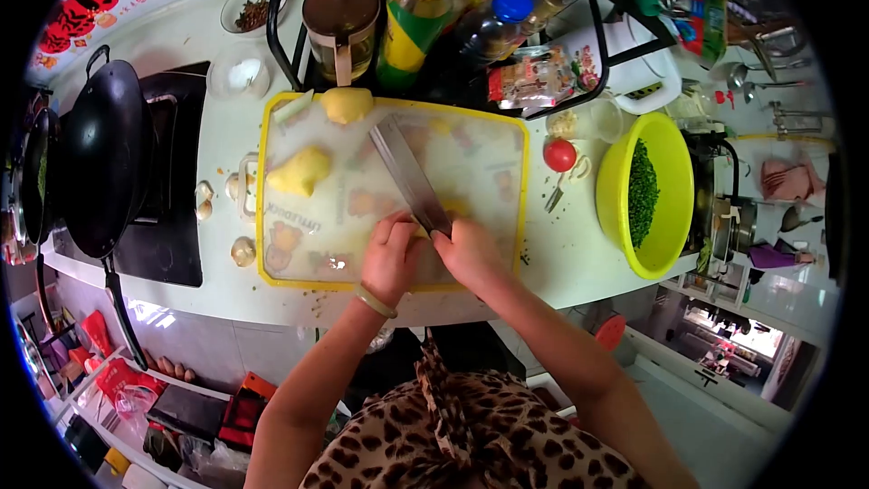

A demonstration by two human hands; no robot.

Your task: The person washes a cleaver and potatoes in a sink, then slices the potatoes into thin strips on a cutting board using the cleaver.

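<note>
My right hand (pixel 471 254) is closed around the handle of a cleaver (pixel 405 166), whose broad blade points up and left across the cutting board (pixel 362 267). My left hand (pixel 389 254) is beside it, fingers curled together close to the blade's handle end. Whatever those fingers hold is mostly hidden, though a bit of pale yellow shows there. A peeled knob of ginger (pixel 300 171) lies on the board's left part. Another peeled yellow piece (pixel 347 105) sits at the top edge, next to a pale green stalk piece (pixel 292 107).
Right of the board are a tomato (pixel 559 155), a small peeler-like tool (pixel 555 198) and a lime-green bowl (pixel 610 190) of chopped greens. Garlic (pixel 243 251) lies to the left, near a black wok (pixel 104 159). A rack with bottles, including a yellow-capped one (pixel 418 18), stands behind.
</note>
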